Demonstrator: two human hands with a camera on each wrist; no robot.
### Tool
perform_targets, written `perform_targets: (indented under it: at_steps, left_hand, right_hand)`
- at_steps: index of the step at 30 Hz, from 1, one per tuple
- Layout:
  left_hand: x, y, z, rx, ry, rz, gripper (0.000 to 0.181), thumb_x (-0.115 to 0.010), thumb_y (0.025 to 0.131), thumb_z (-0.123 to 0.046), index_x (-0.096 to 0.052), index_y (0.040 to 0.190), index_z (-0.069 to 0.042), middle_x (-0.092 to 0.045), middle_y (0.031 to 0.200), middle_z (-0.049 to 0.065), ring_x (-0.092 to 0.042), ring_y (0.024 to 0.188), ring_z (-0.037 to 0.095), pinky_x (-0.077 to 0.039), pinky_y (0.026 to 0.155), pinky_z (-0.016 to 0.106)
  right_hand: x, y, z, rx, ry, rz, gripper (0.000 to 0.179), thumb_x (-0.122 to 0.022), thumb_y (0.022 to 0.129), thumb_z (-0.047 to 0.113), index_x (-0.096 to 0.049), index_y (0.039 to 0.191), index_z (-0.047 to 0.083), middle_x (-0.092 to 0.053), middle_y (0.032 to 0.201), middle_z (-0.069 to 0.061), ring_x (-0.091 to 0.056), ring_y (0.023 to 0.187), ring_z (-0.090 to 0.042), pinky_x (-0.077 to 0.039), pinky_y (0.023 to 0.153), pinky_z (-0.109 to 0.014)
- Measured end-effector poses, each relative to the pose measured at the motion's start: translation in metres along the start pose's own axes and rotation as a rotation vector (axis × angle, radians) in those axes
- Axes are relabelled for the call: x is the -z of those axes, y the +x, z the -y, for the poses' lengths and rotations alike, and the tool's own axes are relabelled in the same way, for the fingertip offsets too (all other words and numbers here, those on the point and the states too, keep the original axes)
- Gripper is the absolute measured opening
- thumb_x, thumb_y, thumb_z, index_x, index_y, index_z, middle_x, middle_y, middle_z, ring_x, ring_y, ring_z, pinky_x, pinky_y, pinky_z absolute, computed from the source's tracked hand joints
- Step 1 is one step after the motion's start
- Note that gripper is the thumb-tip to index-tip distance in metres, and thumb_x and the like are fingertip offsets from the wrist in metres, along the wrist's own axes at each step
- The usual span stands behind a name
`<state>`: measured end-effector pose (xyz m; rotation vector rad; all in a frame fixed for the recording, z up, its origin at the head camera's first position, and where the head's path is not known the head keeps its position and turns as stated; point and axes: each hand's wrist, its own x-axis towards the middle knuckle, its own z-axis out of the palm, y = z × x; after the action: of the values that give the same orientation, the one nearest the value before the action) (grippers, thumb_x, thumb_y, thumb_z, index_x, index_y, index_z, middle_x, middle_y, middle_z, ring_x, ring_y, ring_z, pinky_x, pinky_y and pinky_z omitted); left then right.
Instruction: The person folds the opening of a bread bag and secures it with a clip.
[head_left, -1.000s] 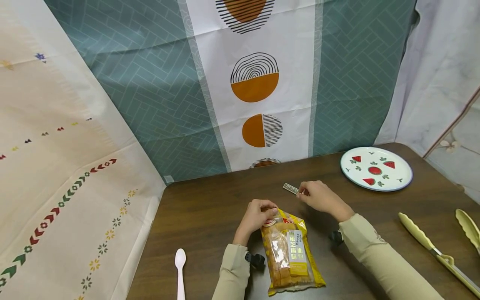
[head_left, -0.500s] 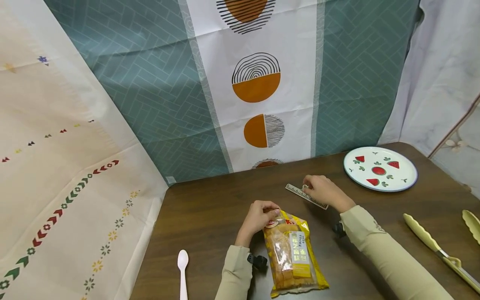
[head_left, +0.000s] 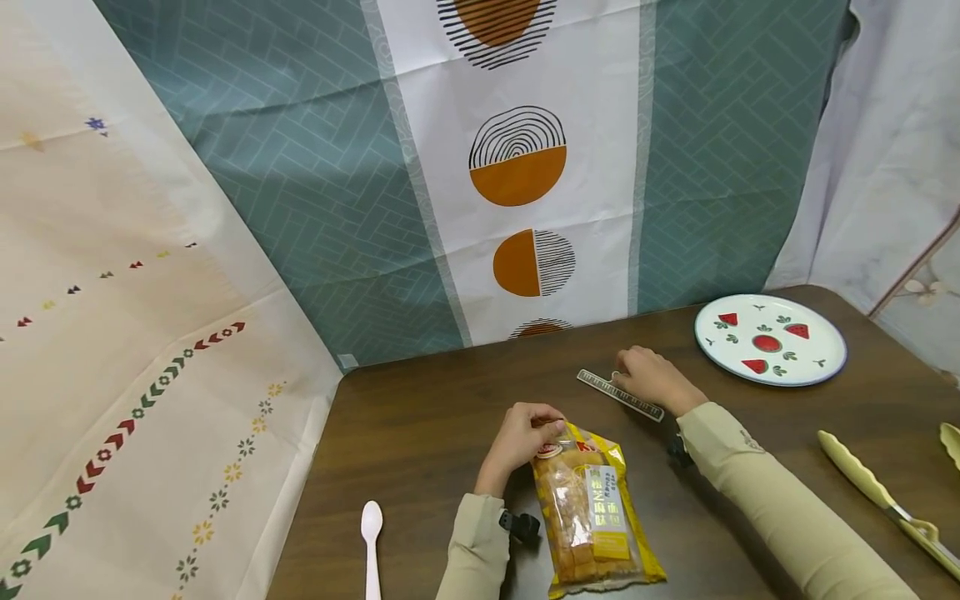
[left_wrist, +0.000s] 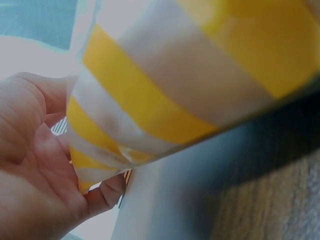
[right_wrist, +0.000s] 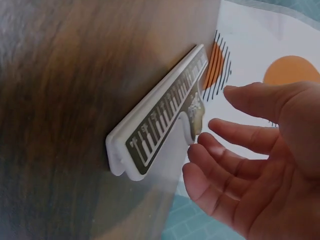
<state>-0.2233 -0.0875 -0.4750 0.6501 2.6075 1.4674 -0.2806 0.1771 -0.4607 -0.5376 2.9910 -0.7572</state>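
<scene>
A yellow-and-clear bag of sliced bread (head_left: 581, 517) lies on the dark wooden table. My left hand (head_left: 522, 437) pinches its top edge at the left corner; in the left wrist view the striped bag side (left_wrist: 145, 95) runs in between thumb and fingers. Just beyond the bag is a long white bag clip (head_left: 621, 395) with a piano-key pattern and a small raised tab in the middle. My right hand (head_left: 651, 379) hovers right at that tab. Seen from the right wrist, the fingers (right_wrist: 220, 175) are loosely bent and spread, with a gap between thumb and fingers and the clip (right_wrist: 162, 120) outside them.
A white plate with watermelon prints (head_left: 771, 340) stands at the back right. Pale yellow tongs (head_left: 862, 475) lie along the right side. A white plastic spoon (head_left: 371, 525) is at the front left. Hanging cloths (head_left: 360, 208) close off the table's back and sides.
My right hand has drawn off the clip, which it largely covered a second ago; the whole clip now shows on the table. The left hand keeps its pinch on the bread bag.
</scene>
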Motion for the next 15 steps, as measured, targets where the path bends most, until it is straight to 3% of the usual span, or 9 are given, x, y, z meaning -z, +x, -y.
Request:
perform_targets:
  at_steps: [9, 15]
  left_hand:
    - [0.0, -0.0015, 0.0006, 0.02, 0.003, 0.008, 0.01, -0.071, 0.096, -0.012, -0.079, 0.095, -0.008, -0.073, 0.091, 0.0, -0.061, 0.077, 0.006, -0.051, 0.072, 0.026]
    - [0.0005, -0.0006, -0.0003, 0.01, -0.001, -0.002, 0.01, -0.071, 0.096, -0.011, -0.08, 0.095, -0.007, -0.074, 0.09, 0.001, -0.062, 0.077, 0.007, -0.051, 0.072, 0.026]
  right_hand:
    - [-0.0048, 0.0019, -0.0065, -0.079, 0.016, 0.077, 0.019, -0.063, 0.096, 0.013, -0.063, 0.081, 0.003, -0.056, 0.079, -0.009, -0.051, 0.069, -0.024, -0.042, 0.062, -0.04]
    - [-0.0029, 0.0016, -0.0059, -0.066, 0.015, 0.083, 0.015, -0.062, 0.095, 0.008, -0.063, 0.082, 0.0, -0.057, 0.08, -0.009, -0.051, 0.07, -0.024, -0.043, 0.063, -0.039]
